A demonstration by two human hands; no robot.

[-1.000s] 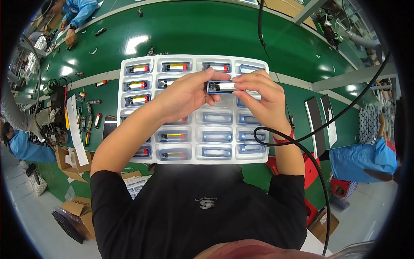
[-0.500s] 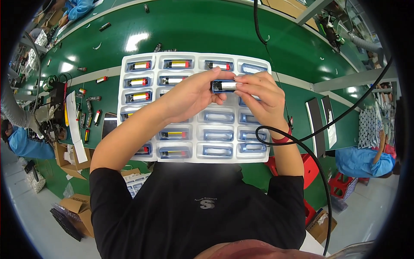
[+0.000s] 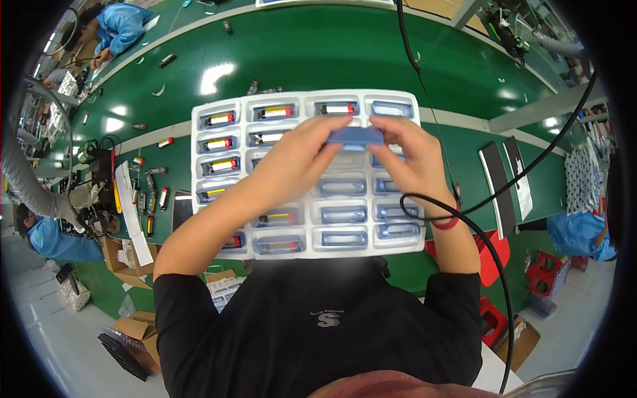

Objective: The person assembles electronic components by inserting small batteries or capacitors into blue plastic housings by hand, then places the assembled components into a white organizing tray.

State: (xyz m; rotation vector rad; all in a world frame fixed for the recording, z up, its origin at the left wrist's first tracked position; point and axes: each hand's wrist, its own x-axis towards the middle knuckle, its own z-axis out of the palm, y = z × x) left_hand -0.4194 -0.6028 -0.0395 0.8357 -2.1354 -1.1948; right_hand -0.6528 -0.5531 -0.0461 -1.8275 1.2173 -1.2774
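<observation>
Above a white tray (image 3: pixel 308 245) I hold a blue rectangular casing (image 3: pixel 355 137) level between both hands. My left hand (image 3: pixel 312 149) grips its left end, and my right hand (image 3: pixel 413 149) pinches its right end with thumb and fingers. A plain blue side of the casing faces up, so its inside is hidden. Pockets on the tray's left and top hold blue casings with yellow, red and silver cylindrical cells (image 3: pixel 217 143) in them. Pockets at the lower right hold blue casings (image 3: pixel 344 214) with no cell showing. My hands cover some middle pockets.
Loose cells (image 3: pixel 163 199) lie on the green table (image 3: pixel 305 60) at left, beside a white strip (image 3: pixel 133 215). A black cable (image 3: pixel 491 249) loops over my right wrist. Black and white strips (image 3: pixel 494 189) lie at right. A person in blue (image 3: pixel 123 28) sits far left.
The casing has been turned: its open side with the silver cell showed before, and a plain blue side shows now. Both hands grip its ends. The view has shifted slightly.
</observation>
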